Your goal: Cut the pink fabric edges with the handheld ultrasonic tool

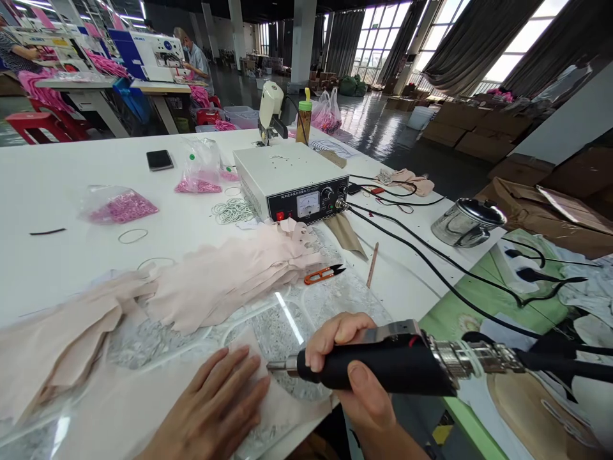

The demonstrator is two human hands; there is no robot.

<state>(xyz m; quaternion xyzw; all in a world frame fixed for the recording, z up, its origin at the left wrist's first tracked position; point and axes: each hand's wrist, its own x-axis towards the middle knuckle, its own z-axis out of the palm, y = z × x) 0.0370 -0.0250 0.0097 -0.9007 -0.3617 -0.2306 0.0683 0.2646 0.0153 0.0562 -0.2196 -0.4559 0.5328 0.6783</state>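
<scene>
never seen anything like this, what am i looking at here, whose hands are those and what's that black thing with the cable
This is one picture from a camera worn on a person's head, looking down at their two bare hands. The right hand grips a black handheld tool with a metal tip; black cable leads from it toward the white control box with a dial. The left hand lies flat and open on a pale pink fabric piece. The white table also holds more pink fabric pieces, orange snips, bags of pink bits, a phone and a metal pot.
</scene>
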